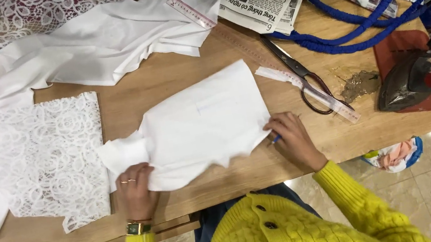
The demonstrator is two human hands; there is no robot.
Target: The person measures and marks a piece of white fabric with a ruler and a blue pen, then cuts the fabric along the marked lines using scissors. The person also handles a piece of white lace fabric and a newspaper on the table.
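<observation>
A wooden bench (301, 153) carries the work. Near its front edge a white fabric piece (201, 123) is laid flat, between a lace panel (43, 160) and scissors (300, 76) beside a clear ruler (308, 89). The left hand (135, 190) is spread flat on the fabric's left corner. A blue pen (276, 139) is pinched in the right hand (291, 136) at the right edge. For a clean mark, the cloth is best kept pressed taut and unwrinkled.
</observation>
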